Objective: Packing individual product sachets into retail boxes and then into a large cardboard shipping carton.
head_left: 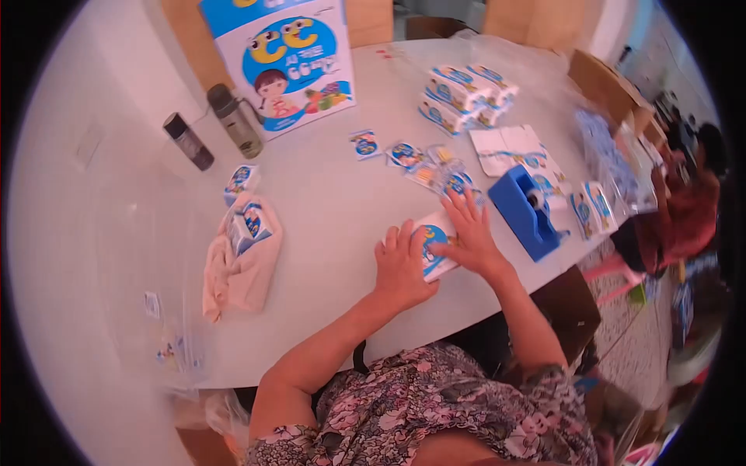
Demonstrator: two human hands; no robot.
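A small white and blue carton [440,266] lies on the table in front of me, partly hidden under my hands. My left hand [402,262] grips its left side, fingers bent over the top. Across the carton's right part, my right hand [475,239] is spread with fingers stretched out and the thumb resting on the printed face. Just beyond the right fingertips are several small flat packets [423,172]. A blue tape dispenser [513,208] stands close to the right of that hand.
Stacked cartons [460,93] stand at the back, with flat white cartons [497,147] nearer. More boxes [592,210] sit by the right edge. On the left are a pink cloth [252,272] with cartons, a bottle [235,124], a dark can [189,142] and a large printed box [291,70]. A person [684,202] sits far right.
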